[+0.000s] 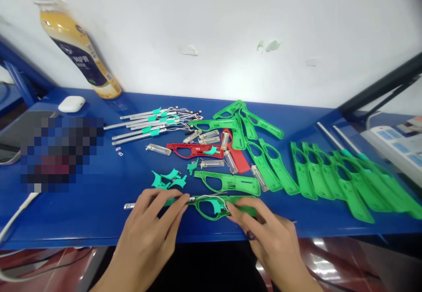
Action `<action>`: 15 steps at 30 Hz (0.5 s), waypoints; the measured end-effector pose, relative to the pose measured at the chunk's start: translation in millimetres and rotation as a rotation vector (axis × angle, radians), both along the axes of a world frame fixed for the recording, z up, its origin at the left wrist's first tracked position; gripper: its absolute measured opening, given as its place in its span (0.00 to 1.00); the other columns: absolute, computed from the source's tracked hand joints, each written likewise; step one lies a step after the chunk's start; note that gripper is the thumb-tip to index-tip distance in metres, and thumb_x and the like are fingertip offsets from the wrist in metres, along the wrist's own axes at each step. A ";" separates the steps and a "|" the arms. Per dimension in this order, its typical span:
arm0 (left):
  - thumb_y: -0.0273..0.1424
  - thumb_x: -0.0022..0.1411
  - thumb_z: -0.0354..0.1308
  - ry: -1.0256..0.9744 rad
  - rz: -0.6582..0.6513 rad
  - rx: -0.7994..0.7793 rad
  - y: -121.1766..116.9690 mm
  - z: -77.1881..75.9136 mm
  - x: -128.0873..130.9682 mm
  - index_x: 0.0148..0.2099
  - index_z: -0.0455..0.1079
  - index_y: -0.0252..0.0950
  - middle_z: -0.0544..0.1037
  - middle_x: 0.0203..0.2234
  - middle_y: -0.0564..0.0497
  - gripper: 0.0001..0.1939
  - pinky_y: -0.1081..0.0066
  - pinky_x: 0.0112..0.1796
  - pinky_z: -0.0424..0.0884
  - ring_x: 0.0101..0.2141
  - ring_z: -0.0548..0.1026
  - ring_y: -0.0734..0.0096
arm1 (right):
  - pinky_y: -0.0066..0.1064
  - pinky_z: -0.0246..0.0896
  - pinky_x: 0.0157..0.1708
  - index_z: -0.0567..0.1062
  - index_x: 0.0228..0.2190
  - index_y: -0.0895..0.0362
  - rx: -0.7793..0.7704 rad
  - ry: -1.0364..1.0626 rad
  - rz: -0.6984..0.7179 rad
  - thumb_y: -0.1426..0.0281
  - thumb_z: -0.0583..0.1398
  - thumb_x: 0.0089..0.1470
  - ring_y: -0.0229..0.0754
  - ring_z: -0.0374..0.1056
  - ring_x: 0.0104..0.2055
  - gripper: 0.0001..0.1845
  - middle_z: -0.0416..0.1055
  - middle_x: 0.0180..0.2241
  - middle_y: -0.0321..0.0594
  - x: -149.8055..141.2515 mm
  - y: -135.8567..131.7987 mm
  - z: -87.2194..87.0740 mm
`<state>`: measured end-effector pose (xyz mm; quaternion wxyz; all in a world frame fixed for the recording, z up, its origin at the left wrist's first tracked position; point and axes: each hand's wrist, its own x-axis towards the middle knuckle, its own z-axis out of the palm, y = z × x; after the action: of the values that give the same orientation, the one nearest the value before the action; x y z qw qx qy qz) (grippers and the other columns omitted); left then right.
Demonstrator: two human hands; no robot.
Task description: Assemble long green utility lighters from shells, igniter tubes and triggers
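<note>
My left hand (150,224) is closed around a silver metal lighter tube (129,206), whose slotted tip sticks out to the left. The tube's other end meets a green lighter handle half-shell (206,216) lying near the desk's front edge. Within that shell sits a teal trigger (216,206), and a thin white wire (214,196) curves over it. My right hand (268,228) grips the shell's right end, with thumb and fingertips pinched beside the trigger and wire. Its fingers hide much of that end. Just behind lies another green half-shell (227,183).
On the blue desk (82,213) lie loose teal triggers (168,178), wired metal tubes (141,127), clear fuel tanks (212,163) and a red half-shell (198,150). Several green shells (323,173) line the right. A juice bottle (82,59) and white earbud case (71,104) stand at back left.
</note>
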<state>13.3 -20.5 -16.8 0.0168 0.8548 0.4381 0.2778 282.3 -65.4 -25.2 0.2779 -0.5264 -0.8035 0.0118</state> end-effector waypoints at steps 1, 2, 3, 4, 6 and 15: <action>0.20 0.72 0.57 0.001 -0.008 -0.003 0.0 -0.3 -1.6 0.58 0.73 0.37 0.77 0.47 0.48 0.16 0.62 0.46 0.71 0.47 0.68 0.62 | 0.24 0.63 0.23 0.81 0.49 0.52 0.002 0.003 -0.001 0.80 0.52 0.68 0.29 0.67 0.23 0.21 0.78 0.44 0.38 0.0 -0.3 -0.5; 0.19 0.72 0.56 0.005 -0.015 -0.005 0.1 -0.9 -3.4 0.57 0.73 0.37 0.78 0.47 0.48 0.16 0.63 0.45 0.71 0.47 0.68 0.63 | 0.24 0.63 0.23 0.81 0.49 0.52 0.002 0.006 -0.001 0.81 0.52 0.67 0.29 0.67 0.24 0.22 0.78 0.44 0.38 -0.1 -0.6 -1.2; 0.18 0.72 0.55 0.012 -0.026 -0.002 0.4 -1.6 -5.3 0.57 0.74 0.38 0.78 0.47 0.48 0.17 0.64 0.44 0.71 0.46 0.68 0.63 | 0.24 0.63 0.24 0.81 0.50 0.52 -0.001 0.009 -0.002 0.82 0.52 0.66 0.29 0.68 0.24 0.23 0.78 0.44 0.38 -0.1 -1.1 -2.0; 0.17 0.71 0.55 0.020 -0.038 0.006 1.0 -2.4 -7.4 0.57 0.74 0.38 0.78 0.47 0.48 0.17 0.64 0.44 0.71 0.45 0.68 0.63 | 0.24 0.63 0.24 0.80 0.51 0.51 -0.005 0.012 -0.002 0.83 0.52 0.64 0.30 0.68 0.24 0.25 0.78 0.44 0.38 0.0 -1.6 -2.8; 0.17 0.71 0.55 0.043 -0.064 0.020 3.1 -4.3 -11.2 0.58 0.73 0.39 0.78 0.47 0.48 0.19 0.65 0.43 0.71 0.45 0.68 0.64 | 0.24 0.64 0.25 0.79 0.52 0.51 -0.015 0.023 -0.002 0.85 0.52 0.62 0.30 0.68 0.25 0.27 0.78 0.45 0.37 0.2 -2.6 -4.2; 0.12 0.66 0.49 0.098 -0.125 0.027 10.6 0.3 -12.6 0.58 0.74 0.39 0.78 0.42 0.48 0.26 0.69 0.41 0.75 0.43 0.70 0.66 | 0.23 0.64 0.25 0.79 0.52 0.51 0.004 0.032 0.028 0.89 0.50 0.58 0.30 0.70 0.26 0.32 0.78 0.43 0.37 2.0 -0.3 -0.4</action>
<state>0.7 -9.9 -16.6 0.0013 0.8932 0.3803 0.2399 284.3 -65.7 -25.6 0.2916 -0.5144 -0.8061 0.0225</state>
